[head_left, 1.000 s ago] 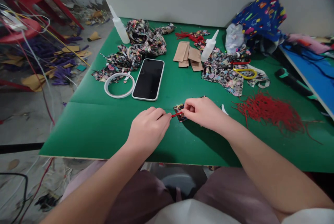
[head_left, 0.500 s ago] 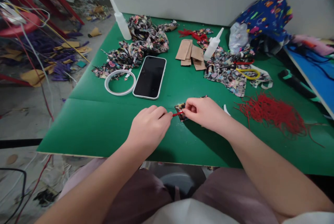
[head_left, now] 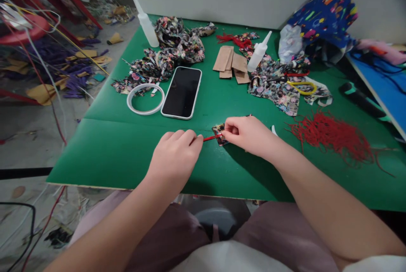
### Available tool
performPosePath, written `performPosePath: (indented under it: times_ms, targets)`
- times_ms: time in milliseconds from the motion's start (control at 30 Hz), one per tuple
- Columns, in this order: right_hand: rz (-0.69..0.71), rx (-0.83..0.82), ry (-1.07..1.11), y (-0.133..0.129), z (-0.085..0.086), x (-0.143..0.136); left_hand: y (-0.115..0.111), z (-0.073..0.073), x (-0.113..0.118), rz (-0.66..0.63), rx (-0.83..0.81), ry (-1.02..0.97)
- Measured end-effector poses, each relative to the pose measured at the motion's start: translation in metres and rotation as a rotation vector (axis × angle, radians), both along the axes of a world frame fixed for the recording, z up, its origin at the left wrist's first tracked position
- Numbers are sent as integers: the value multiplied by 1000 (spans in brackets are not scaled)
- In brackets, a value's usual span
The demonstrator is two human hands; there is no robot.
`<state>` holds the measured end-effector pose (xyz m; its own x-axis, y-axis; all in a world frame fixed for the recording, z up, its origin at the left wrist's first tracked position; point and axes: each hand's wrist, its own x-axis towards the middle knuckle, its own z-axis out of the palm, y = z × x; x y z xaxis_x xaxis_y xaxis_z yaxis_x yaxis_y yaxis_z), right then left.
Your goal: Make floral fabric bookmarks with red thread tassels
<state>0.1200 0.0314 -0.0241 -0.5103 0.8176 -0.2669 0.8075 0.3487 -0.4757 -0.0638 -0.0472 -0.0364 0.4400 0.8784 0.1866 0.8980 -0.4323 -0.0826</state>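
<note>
A red cord (head_left: 210, 138) stretches between my two hands, just above the green table (head_left: 120, 149). My left hand (head_left: 177, 153) is closed on its left end, knuckles up. At the other end, my right hand (head_left: 242, 132) pinches the cord against a small piece of dark floral fabric (head_left: 219, 129) that lies on the table. The right fingers and wrist cover much of that fabric. To the right of my right forearm lies a loose pile of red cords (head_left: 331, 136), with a small white strip (head_left: 274, 130) nearer the hand.
A phone (head_left: 182, 92) and a roll of white tape (head_left: 145, 112) lie ahead of my left hand. Farther back are floral fabric bundles (head_left: 177, 50), two squeeze bottles (head_left: 147, 28), brown cardboard pieces (head_left: 223, 58) and yellow-handled scissors (head_left: 304, 88). A blue patterned cloth (head_left: 326, 22) sits back right.
My left hand has moved left, away from the right hand, so a longer stretch of red cord shows between them. My right hand stays nearly in place on the fabric.
</note>
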Motion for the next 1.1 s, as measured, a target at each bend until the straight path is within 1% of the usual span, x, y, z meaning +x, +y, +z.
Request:
performPosePath:
  times_ms: [167,267,367,467,567,633,900,1100]
  targets:
    - [2,1,-4,-1,0,1,-8,12,-4,102,-19,24]
    - [5,4,-7,-1,0,1,-8,16,0,148,-19,-31]
    - [15,16,-5,-1,0,0,-1,12,9,102,-29,-144]
    - [27,32,5,-1,0,1,8,3,18,73,-77,-213]
    - [32,40,15,0,-1,2,13,-5,21,65,-110,-269]
    - [35,29,22,0,-1,3,14,-8,22,54,-102,-305]
    - [32,-4,75,1,-4,8,12,-9,22,40,-38,-306]
    - [25,-1,52,1,-1,6,13,-9,22,40,-37,-299]
